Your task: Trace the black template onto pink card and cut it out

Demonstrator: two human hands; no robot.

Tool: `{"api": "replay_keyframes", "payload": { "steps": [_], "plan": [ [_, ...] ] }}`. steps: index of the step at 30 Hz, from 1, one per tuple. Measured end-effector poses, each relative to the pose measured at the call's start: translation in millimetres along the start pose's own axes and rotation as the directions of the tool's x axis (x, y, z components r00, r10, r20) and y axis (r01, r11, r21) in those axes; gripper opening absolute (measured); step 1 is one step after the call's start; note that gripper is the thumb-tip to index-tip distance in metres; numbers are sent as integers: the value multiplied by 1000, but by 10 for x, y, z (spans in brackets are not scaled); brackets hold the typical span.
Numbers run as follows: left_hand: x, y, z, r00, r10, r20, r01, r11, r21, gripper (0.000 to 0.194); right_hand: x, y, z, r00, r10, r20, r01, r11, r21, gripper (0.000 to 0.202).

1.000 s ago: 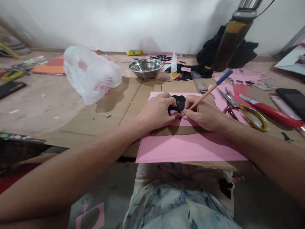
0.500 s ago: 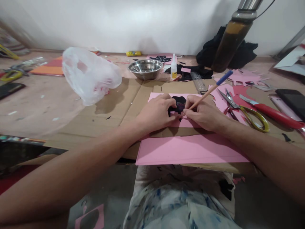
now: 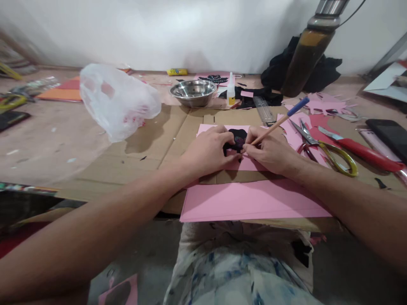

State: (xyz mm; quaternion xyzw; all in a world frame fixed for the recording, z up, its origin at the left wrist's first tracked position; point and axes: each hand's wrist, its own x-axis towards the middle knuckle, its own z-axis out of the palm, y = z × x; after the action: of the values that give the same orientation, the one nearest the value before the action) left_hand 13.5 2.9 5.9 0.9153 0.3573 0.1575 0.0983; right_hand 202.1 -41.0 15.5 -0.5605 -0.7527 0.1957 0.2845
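Note:
My right hand is closed around a pencil with a blue end. The pencil's lower tip meets a black cutout that has a faint purplish pattern at its middle. Beneath the cutout is a pink paper sheet. From the other side my left hand rests on the sheet and the cutout's left edge, thumb and forefinger apart. My fingers hide parts of the cutout. A larger pink sheet lies nearer my body.
Scissors and a red-handled knife lie to the right, beside phones. Behind are a metal bowl, a glue bottle and a tall bottle. A plastic bag sits on the left. Cardboard covers the tabletop.
The view has shifted very slightly. Both hands stay at the black cutout, with the pencil almost unmoved in my right hand.

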Motion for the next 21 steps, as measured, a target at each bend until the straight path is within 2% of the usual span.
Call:
{"api": "replay_keyframes", "payload": {
  "steps": [9, 21],
  "plan": [
    [-2, -8, 1, 1000, 10, -8, -11, 1000, -25, 23, 24, -19, -5, 1000, 7, -6, -7, 998, -61, 8],
    [-2, 6, -6, 1000, 4, 1, -4, 1000, -18, 23, 40, 7, 16, 1000, 21, 9, -21, 1000, -7, 7]
  ]
}}
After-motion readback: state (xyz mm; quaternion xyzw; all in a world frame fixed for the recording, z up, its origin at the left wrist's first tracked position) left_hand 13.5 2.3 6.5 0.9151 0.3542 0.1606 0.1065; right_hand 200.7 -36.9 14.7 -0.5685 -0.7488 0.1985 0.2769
